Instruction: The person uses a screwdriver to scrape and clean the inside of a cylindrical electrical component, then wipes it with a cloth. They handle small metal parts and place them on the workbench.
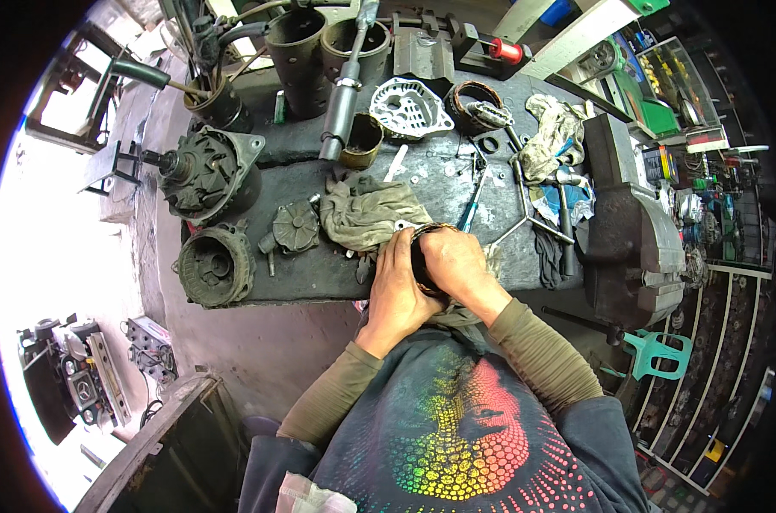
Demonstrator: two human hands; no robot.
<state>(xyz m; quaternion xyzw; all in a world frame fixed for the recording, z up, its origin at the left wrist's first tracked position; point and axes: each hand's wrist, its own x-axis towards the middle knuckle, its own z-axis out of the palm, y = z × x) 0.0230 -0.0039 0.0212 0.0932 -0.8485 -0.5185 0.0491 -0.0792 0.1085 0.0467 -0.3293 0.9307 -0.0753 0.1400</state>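
Observation:
At the near edge of the workbench, a dark ring-shaped alternator part (421, 261) stands between my hands. My left hand (395, 286) wraps its left side, fingers along the outside and thumb low. My right hand (456, 263) is closed over its right side, with the fingertips curled out of sight. Just beyond them lies a crumpled grey rag (372, 209). Left of the rag sits a round metal end cover (295, 227). Two alternator pieces, a housing (214, 265) and a finned rotor assembly (206, 175), stand at the left edge.
A bench vise (631, 231) stands at the right end. Nearby are a T-shaped wrench (525, 214), a hammer (566, 218) and a blue-handled screwdriver (473, 201). Farther back are a silver housing (409, 109), a copper-wound stator (476, 107) and dark cylinders (295, 64).

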